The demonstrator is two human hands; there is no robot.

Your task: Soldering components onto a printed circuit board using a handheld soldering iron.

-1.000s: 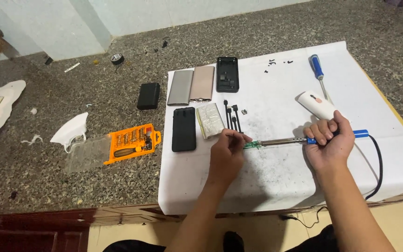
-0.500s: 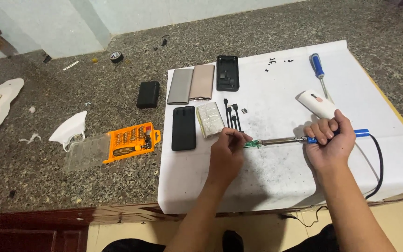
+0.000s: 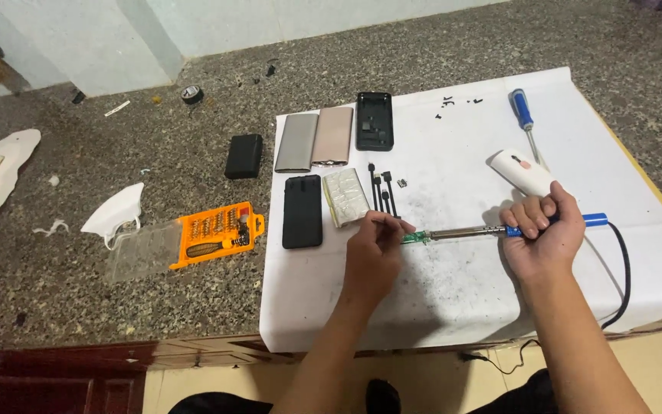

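Note:
My right hand (image 3: 543,230) grips the blue handle of a soldering iron (image 3: 492,228), whose metal shaft points left. Its tip rests on a small green circuit board (image 3: 416,238) lying on the white sheet (image 3: 453,291). My left hand (image 3: 373,249) pinches that board at its left end with fingertips. A black cord (image 3: 624,268) runs from the iron's handle off the table's front edge. A white oval device (image 3: 521,170) lies just beyond my right hand.
On the sheet lie a black phone-like case (image 3: 302,211), a silvery battery pack (image 3: 346,196), short black cables (image 3: 382,188), grey (image 3: 296,142) and pinkish (image 3: 334,136) shells, a black frame (image 3: 374,120), a blue screwdriver (image 3: 523,113). An orange bit set (image 3: 216,232), white mask (image 3: 114,211), black box (image 3: 244,156) sit on the granite.

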